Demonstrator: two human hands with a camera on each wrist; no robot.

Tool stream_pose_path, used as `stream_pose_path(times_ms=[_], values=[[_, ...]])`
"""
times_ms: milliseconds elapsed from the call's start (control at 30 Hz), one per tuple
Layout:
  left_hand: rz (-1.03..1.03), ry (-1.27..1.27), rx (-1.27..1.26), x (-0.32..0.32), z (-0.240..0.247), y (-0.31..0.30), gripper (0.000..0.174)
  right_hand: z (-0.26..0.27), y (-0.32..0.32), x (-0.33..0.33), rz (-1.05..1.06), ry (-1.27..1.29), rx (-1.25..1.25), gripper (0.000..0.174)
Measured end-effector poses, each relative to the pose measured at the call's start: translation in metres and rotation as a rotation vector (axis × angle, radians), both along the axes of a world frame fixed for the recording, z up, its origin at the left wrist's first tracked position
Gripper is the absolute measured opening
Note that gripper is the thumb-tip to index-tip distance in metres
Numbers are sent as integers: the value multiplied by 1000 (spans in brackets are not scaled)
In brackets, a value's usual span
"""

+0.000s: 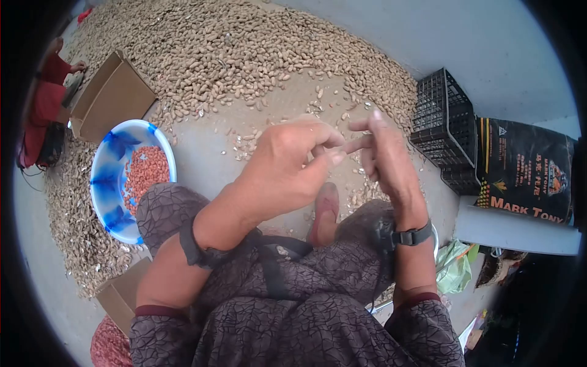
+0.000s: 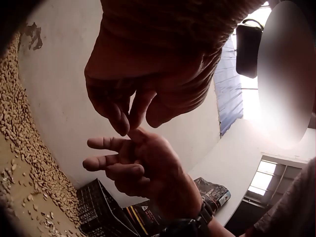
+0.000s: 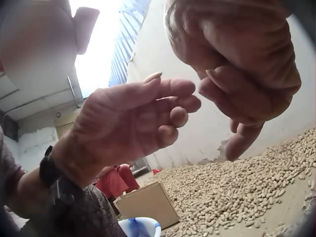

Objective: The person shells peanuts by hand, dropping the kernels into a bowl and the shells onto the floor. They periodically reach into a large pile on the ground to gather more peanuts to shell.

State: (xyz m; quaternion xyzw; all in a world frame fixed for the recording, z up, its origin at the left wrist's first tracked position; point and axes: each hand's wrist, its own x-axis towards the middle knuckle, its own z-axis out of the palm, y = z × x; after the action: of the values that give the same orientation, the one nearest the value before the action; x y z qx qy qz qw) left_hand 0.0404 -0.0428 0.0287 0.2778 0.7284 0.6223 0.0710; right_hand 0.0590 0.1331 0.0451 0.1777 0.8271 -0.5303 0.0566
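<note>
Above the person's lap, the left hand (image 1: 290,156) has its fingers bent, with thumb and forefinger pinching the tip of a finger of the right hand (image 1: 389,156). Seen from the left wrist, the left hand (image 2: 153,74) hangs over the right hand (image 2: 148,168), whose other fingers are loosely bent and spread apart. In the right wrist view the left hand (image 3: 133,118) shows its curled fingers beside the larger right hand (image 3: 242,64). Whether something small lies between the fingertips cannot be made out.
Unshelled peanuts (image 1: 244,49) cover the floor ahead. A blue-and-white basin (image 1: 101,183) of reddish kernels (image 1: 147,174) and a cardboard box (image 1: 113,98) stand left, near another person (image 1: 46,116). Black crates (image 1: 434,116) and a printed black bag (image 1: 526,171) are at the right.
</note>
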Motion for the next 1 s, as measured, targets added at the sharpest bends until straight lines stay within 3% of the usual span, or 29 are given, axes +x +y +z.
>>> stream_pose_path(times_ms=[67, 167, 400, 433, 500, 567, 600, 633, 700, 733, 1000], values=[[-47, 127, 22, 1, -8, 10, 12, -2, -20, -4, 152, -64, -105, 59], [-61, -21, 39, 1, -10, 16, 12, -5, -32, -10, 150, -100, -321, 59], [-23, 188, -103, -6, -7, 6, 10, -15, -52, -17, 90, 9, -561, 57], [-41, 90, -67, -5, -6, 6, 6, -15, -54, -17, 35, 13, -576, 56], [-50, 5, -26, -6, -1, 4, 5, -5, -39, -16, 166, -48, -645, 54], [-83, -417, 381, -9, 8, -2, 5, 8, -35, -13, 219, 26, -784, 56], [-71, -431, 483, -11, 11, -6, 10, 8, -26, -11, 264, 28, -817, 47], [-63, -414, 485, -13, 14, -10, 10, 11, -23, -8, 280, 36, -815, 47], [4, -558, 541, -14, 17, -16, 14, 17, -23, 0, 271, 158, -392, 34], [7, -551, 542, -14, 17, -16, 14, 20, -25, 2, 227, 166, -430, 25], [-67, -688, 724, -17, -1, -1, 15, 11, -39, 6, 138, 345, -416, 22]])
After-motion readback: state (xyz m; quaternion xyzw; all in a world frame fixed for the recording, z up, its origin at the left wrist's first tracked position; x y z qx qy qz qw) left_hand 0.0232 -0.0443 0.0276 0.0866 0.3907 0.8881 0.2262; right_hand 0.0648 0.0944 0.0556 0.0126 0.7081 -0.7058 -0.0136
